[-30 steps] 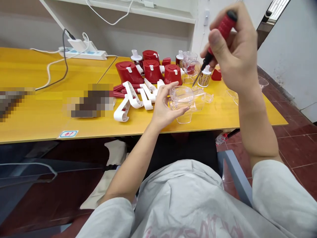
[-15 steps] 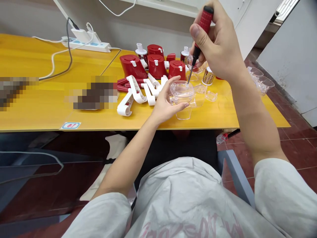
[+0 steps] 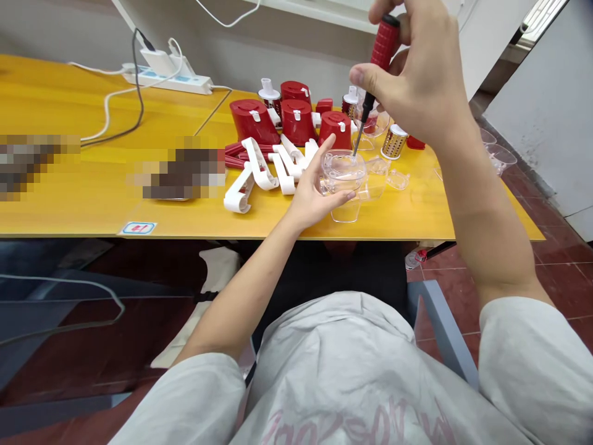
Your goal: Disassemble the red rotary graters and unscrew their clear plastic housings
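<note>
My left hand (image 3: 315,194) is wrapped around the side of a clear plastic housing (image 3: 345,173) with a round rim, steadying it over the table. In my right hand (image 3: 412,80) is a screwdriver (image 3: 383,46) with a red and black handle, tilted, its tip at the rim of the housing. Whether a screw sits under the tip is too small to tell. Beside the housing lie small clear plastic pieces (image 3: 397,180). A perforated metal drum (image 3: 394,142) stands behind them.
Several red cup-shaped housings (image 3: 296,122) stand behind my left hand. White curved handles (image 3: 258,164) lie in front of them. A power strip (image 3: 169,80) with cables is at the back left. More clear cups (image 3: 500,157) are at the right edge.
The fingers of my right hand have shifted and opened somewhat around the screwdriver handle. The tip stays at the housing's rim. The whole view has shifted slightly.
</note>
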Motion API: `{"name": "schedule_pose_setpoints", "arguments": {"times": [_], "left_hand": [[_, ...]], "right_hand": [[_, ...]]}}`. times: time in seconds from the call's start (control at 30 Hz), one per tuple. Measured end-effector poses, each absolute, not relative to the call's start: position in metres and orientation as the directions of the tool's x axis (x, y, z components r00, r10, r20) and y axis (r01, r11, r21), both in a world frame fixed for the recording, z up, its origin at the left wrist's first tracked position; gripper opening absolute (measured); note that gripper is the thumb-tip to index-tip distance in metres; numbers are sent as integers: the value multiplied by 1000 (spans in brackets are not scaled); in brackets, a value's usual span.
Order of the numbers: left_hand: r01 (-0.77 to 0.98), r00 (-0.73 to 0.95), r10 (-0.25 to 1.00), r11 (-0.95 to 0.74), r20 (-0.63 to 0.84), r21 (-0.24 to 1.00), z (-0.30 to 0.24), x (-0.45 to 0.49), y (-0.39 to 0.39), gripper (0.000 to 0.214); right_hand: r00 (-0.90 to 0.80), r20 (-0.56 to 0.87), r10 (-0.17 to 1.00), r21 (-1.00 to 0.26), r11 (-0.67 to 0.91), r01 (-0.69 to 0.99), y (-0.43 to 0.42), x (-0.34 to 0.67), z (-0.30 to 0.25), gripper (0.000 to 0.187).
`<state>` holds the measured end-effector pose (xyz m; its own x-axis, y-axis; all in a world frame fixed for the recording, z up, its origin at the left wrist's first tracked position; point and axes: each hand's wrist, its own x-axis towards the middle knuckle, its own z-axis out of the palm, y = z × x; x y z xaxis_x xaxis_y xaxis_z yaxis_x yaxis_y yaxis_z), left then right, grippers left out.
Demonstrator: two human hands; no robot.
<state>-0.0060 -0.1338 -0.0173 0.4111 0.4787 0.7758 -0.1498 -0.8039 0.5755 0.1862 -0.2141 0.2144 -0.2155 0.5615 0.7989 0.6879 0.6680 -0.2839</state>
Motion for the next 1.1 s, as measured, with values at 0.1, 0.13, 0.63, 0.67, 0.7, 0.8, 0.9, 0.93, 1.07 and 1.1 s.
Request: {"name": "schedule_pose_setpoints", "arguments": {"times": [0.1,0.13,0.63,0.67,0.7,0.8,0.9,0.93,1.07,1.1], "left_hand": [[-149,418,485,-797,768,585,-17,-6,-135,122],[-150,421,488,-794,765,589,-17,-7,-135,123],[-122,368,531,-786,763,606,-17,-3,-138,121],[-120,371,529,-788,763,604,-18,-3,-138,120],[-115,372,527,-790,764,602,-18,-3,-138,119],[-115,359,535,-788,765,605,-20,-2,-137,118],[-183,343,555,-752,758,633,-24,3,-138,115],[-201,343,561,-740,754,642,-25,4,-138,113],[-208,317,576,-733,754,647,-26,8,-139,107],[-215,307,575,-734,758,644,-27,8,-139,106]], "right_hand": [[-294,736,610,-289,676,678,-211,195,221,25],[-324,713,621,-283,679,678,-210,198,223,24],[-289,781,553,-152,617,772,-209,178,227,30],[-297,767,570,-167,623,764,-208,180,228,33],[-302,747,593,-201,634,747,-208,183,230,35],[-336,670,662,-385,697,605,-212,194,235,47],[-421,616,666,-448,736,507,-218,199,236,51],[-431,608,667,-430,733,527,-220,199,236,50],[-322,712,624,-243,650,720,-218,189,229,32],[-293,750,593,-198,624,756,-215,186,227,22]]}}
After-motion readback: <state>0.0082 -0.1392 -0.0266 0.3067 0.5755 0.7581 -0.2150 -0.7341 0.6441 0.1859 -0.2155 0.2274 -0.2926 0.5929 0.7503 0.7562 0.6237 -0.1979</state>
